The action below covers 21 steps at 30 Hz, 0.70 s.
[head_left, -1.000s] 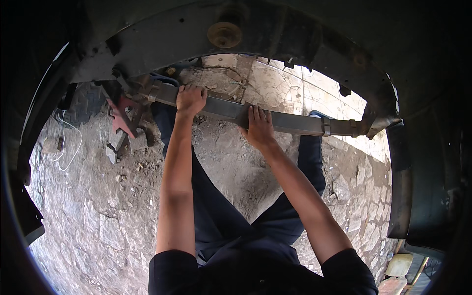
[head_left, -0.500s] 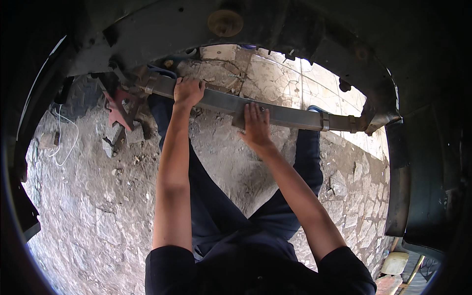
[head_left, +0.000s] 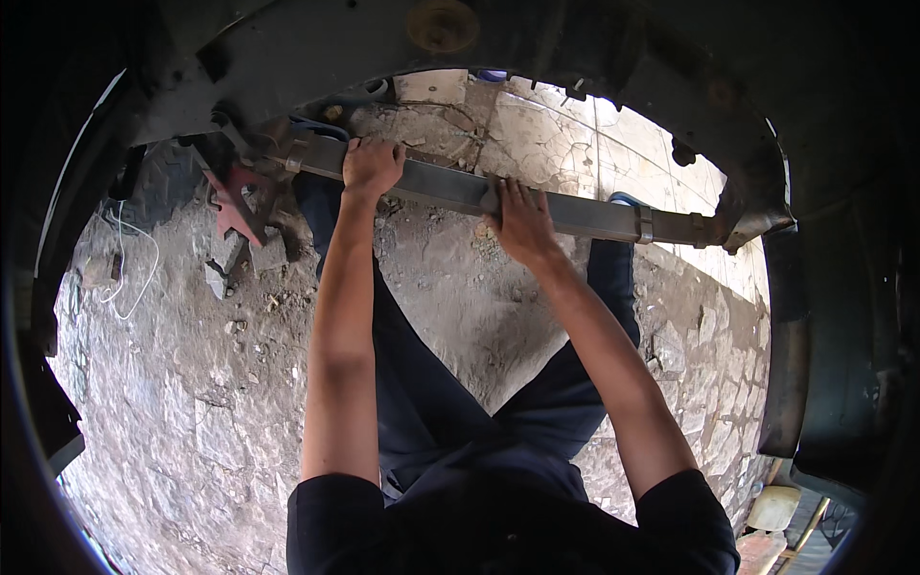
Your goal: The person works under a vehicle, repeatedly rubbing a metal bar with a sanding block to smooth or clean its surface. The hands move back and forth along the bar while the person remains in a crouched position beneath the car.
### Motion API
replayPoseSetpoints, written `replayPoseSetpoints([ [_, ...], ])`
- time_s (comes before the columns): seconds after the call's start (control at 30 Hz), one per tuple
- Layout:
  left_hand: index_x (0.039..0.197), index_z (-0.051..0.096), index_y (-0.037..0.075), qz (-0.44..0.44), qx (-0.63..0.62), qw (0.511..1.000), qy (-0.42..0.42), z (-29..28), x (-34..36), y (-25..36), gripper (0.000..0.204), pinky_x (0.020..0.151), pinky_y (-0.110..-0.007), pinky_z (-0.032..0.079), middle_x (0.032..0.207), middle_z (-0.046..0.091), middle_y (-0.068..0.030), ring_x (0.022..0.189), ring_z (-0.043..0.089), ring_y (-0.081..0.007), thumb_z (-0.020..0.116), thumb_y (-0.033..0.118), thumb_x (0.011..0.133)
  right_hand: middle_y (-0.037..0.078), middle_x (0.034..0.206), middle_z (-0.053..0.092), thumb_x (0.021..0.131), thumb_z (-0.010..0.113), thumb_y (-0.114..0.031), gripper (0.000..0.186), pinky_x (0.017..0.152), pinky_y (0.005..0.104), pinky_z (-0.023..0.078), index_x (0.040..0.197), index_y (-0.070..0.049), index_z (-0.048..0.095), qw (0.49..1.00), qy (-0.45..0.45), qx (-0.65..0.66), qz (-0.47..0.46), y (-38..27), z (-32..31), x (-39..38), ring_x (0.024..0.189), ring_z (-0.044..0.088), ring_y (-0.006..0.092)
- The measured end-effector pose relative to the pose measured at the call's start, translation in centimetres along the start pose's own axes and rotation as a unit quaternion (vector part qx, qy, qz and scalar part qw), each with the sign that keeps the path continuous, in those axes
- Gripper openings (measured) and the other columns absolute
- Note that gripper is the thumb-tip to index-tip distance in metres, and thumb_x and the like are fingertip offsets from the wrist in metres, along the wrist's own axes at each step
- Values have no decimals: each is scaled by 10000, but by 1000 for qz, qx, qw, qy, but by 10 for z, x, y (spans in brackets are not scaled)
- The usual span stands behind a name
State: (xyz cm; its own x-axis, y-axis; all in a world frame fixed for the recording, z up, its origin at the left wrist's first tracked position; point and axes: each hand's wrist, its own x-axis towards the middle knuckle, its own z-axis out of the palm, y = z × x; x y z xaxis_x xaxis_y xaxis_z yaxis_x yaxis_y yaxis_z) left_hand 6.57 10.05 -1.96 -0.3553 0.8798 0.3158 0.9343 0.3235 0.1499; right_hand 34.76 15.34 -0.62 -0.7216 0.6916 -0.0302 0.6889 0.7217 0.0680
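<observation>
At lower right, pale container (head_left: pixel 772 508) sitting, contents unseen | left hand (head_left: pixel 374 168) clasping banded grey leaf spring (head_left: pixel 436 184) | right hand (head_left: pixel 526 228) touching, grip unclear

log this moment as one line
left hand: curled over metal bar | right hand: on same bar, small dark piece at its fingers | nearby: red stand at left

There is open room between the two arms (head_left: pixel 342 326). The long metal bar (head_left: pixel 436 182) blocks the way ahead, and the dark frame (head_left: pixel 316 67) maybe does too.
</observation>
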Motion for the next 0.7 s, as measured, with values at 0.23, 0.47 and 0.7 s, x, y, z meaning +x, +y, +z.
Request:
replayPoseSetpoints([
  [0.23,969,700,107,0,-3,1000,1,0,0,2,338,1022,-430,370,1015,686,-99,1061,594,-274,479,363,966,193,1537,296,1021,346,-436,649,1172,521,190,1491,3,258,999,47,-18,-13,17,11,-14,1450,239,321],
  [0.47,978,701,110,-2,3,1000,4,2,0,0,344,1043,-419,361,1037,677,-98,1086,585,-266,474,370,971,176,1529,324,1028,356,-392,590,1173,526,201,1492,-36,285,997,75,22,-2,15,16,-21,1440,263,320],
  [0.7,1011,688,111,-6,-5,1000,2,5,3,0,333,1042,-430,364,1056,678,-107,1089,589,-277,489,374,961,188,1502,366,1044,325,-365,537,1154,550,236,1457,-23,354,999,32,11,24,3,2,-5,1422,299,333],
])
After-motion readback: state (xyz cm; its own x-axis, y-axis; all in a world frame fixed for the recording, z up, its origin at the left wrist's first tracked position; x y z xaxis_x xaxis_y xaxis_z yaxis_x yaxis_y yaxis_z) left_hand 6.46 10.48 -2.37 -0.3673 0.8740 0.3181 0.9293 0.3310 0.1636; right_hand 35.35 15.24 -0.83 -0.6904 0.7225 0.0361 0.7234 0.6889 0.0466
